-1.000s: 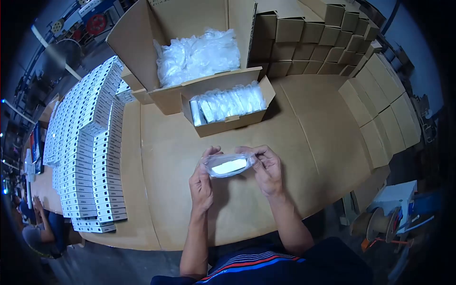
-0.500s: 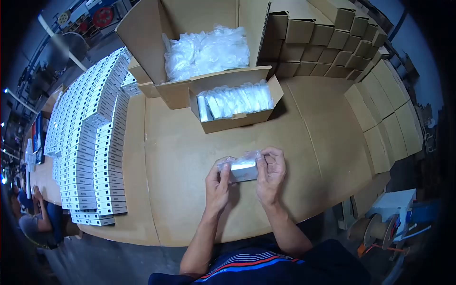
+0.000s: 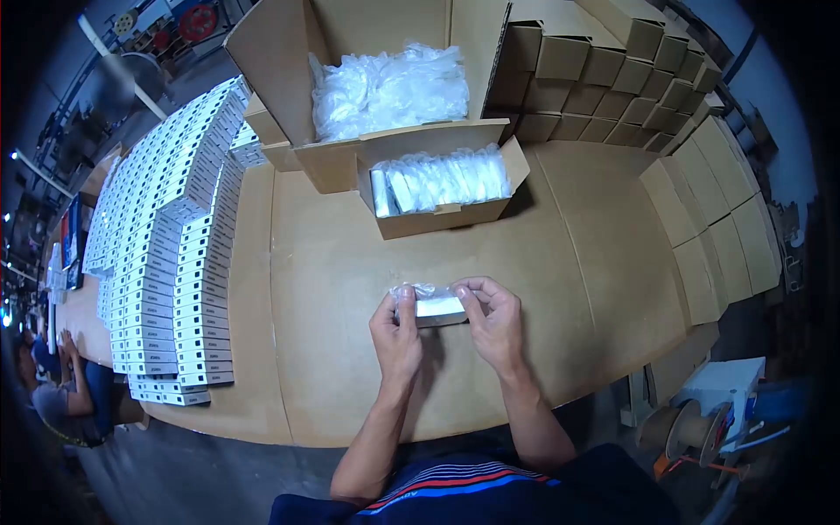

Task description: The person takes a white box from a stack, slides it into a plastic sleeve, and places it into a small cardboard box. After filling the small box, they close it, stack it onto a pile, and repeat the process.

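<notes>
Between both hands, above the cardboard-covered table, is a small white box [image 3: 440, 308] with clear plastic wrap about it. My left hand [image 3: 398, 337] grips its left end, thumb on the near top edge. At the right end, my right hand [image 3: 494, 324] pinches the box and wrap with thumb and forefinger. Just beyond stands an open cardboard carton [image 3: 437, 225] holding a row of plastic-wrapped white boxes [image 3: 446, 181]. Behind it, a larger open carton [image 3: 328, 179] contains a heap of clear plastic bags [image 3: 389, 92].
Tall stacks of white boxes [image 3: 162, 289] line the left side. Brown cartons are piled at the back right [image 3: 604, 79], with more along the right edge [image 3: 713, 219]. A machine with a spool [image 3: 687, 424] stands below right. Another person [image 3: 70, 394] sits at far left.
My hands have shifted slightly, and the wrapped box is turned a little, its top lying more level. The right fingers now lie further over its right end. The view has moved slightly.
</notes>
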